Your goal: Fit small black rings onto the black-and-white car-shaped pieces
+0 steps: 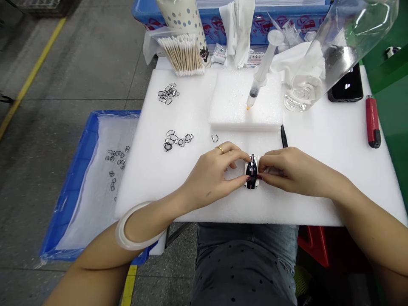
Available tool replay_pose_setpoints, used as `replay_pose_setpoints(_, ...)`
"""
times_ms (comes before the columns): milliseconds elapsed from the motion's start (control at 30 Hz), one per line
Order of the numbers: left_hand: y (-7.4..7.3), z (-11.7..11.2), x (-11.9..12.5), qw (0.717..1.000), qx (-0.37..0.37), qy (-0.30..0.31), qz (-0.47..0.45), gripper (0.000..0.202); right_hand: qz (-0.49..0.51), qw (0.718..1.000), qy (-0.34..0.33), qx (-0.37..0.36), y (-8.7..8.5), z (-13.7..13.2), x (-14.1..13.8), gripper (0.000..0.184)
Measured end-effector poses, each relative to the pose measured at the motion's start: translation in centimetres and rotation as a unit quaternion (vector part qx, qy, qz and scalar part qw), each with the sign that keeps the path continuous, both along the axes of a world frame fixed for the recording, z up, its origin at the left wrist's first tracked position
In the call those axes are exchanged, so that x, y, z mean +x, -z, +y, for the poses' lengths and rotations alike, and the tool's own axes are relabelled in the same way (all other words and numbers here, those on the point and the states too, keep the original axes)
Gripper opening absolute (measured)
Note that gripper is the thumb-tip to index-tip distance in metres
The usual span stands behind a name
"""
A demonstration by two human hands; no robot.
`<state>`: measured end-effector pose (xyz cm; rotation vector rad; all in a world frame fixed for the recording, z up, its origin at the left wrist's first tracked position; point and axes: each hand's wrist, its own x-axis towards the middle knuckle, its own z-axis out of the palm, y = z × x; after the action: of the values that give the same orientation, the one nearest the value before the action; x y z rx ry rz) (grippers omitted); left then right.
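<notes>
Just in from the middle of the near edge of the table (149, 170) sits a small black-and-white toy car (252, 172). The left hand (219, 170) has its thumb and forefinger clamped on the car along its left side, forefinger toward the far end and thumb toward the near end. The right hand (287, 172) brings its fingertips to the car's right side; I cannot tell whether that grip is clamped on the car or on something small hidden in the fingers.

Beyond the left edge, lower than the table, a blue tray (68, 182) carries scattered black rings. A little farther in, a single black ring (214, 138) lies beyond the left hand, with a ring cluster (175, 141) nearer the left edge. A black tool (284, 136) lies at the near right corner of a white foam block (226, 97).

On that block a syringe (262, 68) stands tip down, tilted. Near the right edge lies a red cutter (372, 121). Toward the far right corner is a black phone (346, 87); cotton swabs (183, 53) lie by the far left corner.
</notes>
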<state>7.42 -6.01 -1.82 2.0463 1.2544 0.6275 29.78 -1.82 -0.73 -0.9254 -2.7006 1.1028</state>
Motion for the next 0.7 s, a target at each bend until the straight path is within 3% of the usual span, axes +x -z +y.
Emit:
replay_pose_setpoints(500, -0.2, 0.1, 0.2, 1.0, -0.027, -0.004, 0.008, 0.028, -0.034, 0.998, 0.058, 0.014, -0.1, -0.3, -0.8, 0.026)
replay_pose_setpoints(700, -0.2, 0.1, 0.0, 0.999, -0.035, 0.009, 0.001, 0.033, -0.049, 0.995, -0.001, -0.09, -1.2, 0.8, 1.2, 0.012)
